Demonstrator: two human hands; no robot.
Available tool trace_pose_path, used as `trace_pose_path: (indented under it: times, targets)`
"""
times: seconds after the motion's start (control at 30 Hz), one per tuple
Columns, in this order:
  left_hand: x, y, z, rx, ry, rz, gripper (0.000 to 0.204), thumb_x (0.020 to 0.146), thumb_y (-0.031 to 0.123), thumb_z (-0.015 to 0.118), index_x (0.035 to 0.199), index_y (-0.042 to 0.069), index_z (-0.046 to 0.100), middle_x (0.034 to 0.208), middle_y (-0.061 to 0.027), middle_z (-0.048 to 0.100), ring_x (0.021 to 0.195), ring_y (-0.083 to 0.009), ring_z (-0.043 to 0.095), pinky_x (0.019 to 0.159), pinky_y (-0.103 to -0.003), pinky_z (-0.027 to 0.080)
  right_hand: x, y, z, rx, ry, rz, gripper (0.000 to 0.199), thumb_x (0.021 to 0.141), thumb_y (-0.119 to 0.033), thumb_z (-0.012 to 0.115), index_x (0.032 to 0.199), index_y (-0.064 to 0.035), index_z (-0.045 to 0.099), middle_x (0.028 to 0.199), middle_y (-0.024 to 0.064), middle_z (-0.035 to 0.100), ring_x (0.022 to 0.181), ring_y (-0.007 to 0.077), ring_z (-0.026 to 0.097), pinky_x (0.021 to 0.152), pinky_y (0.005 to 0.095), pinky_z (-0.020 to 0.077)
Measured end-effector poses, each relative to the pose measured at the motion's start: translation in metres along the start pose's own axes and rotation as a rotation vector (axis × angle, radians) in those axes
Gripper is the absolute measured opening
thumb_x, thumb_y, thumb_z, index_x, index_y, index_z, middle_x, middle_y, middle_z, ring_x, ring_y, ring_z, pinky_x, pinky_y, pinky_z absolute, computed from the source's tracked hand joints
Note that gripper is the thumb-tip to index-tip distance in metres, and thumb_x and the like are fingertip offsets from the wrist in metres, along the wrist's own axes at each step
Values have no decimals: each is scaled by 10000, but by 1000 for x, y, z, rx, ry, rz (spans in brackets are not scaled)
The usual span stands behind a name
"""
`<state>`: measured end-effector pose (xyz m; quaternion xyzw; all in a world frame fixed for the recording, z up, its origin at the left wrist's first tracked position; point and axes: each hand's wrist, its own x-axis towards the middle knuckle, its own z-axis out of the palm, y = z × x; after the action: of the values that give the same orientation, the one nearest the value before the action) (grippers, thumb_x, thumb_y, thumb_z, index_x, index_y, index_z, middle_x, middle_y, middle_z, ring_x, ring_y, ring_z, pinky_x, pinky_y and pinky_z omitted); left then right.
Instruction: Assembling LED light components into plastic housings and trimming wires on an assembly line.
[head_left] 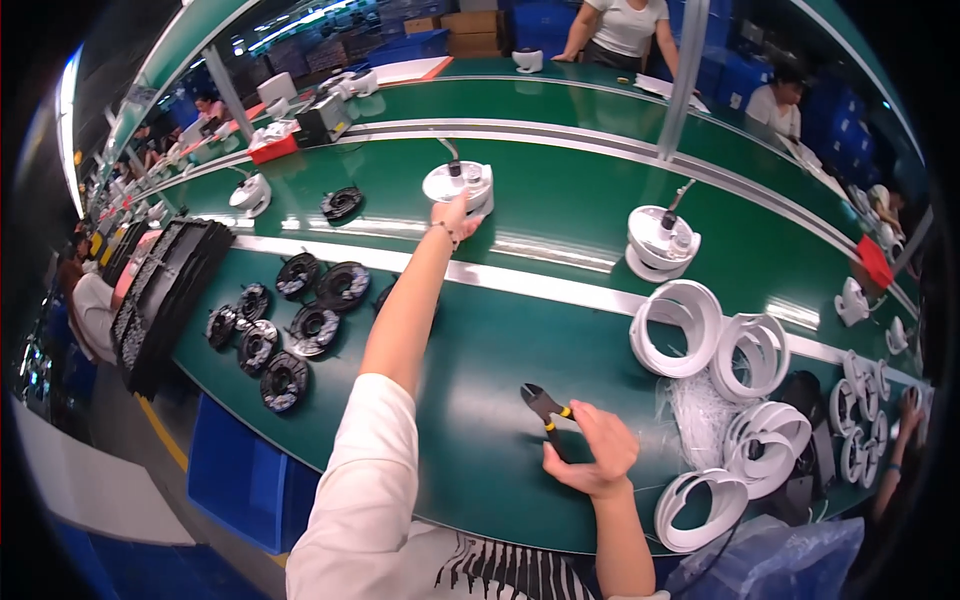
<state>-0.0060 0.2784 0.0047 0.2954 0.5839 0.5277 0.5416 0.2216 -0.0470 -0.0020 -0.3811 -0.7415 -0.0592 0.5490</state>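
My left hand [456,215] reaches far out over the green belt [560,205] and grips the near rim of a round white device [458,184] with a short black stem on top. My right hand [596,452] rests near the front of the green table [470,440] and holds black side cutters with yellow on the handles [545,406], jaws pointing up and left. A second round white device [660,242] stands on the belt to the right.
Several black cable coils [290,330] lie at the left beside stacked black trays [165,290]. White rings [715,345] and a bundle of white ties [695,410] lie at the right. Other people work along the far side and at the ends. A blue bin [240,475] stands below.
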Motion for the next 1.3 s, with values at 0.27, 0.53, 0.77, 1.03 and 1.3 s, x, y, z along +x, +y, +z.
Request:
trace_pose_path:
  times: [0.27,0.53,0.77,1.03,1.3]
  targets:
    - [15,-25,17,-645,-39,72,385,752,7,357,1134,-34,344,1100,-198,442,958,-335,512,729,-408,528,4,2,2,3,-6,58,496,499,-121,705,953,20,565,825,117,602,579,235,551,530,291,464]
    - [-148,-25,15,-187,-407,234,583,669,-118,320,1222,56,258,1161,-159,413,986,-317,517,709,-447,544,3,8,-11,-22,66,150,507,477,-103,717,948,28,580,835,143,610,677,266,589,614,300,480]
    - [-244,-36,-23,92,-596,120,614,693,-118,316,1259,91,201,1189,-134,388,1019,-285,514,734,-387,549,9,18,-19,-174,185,167,539,473,-72,707,984,34,570,890,156,601,729,280,581,650,324,476]
    - [-275,-42,-29,178,-616,159,614,718,-110,311,1280,102,181,1215,-117,355,1051,-256,487,753,-362,539,3,18,-13,-250,155,128,528,510,-103,703,1002,25,563,927,136,596,737,273,560,666,333,452]
    - [-281,-45,-27,247,-599,234,649,730,-100,347,1309,111,144,1254,-102,322,1101,-244,440,764,-342,528,2,16,-14,-283,141,177,533,519,-112,703,1015,18,557,962,116,582,776,265,542,678,335,433]
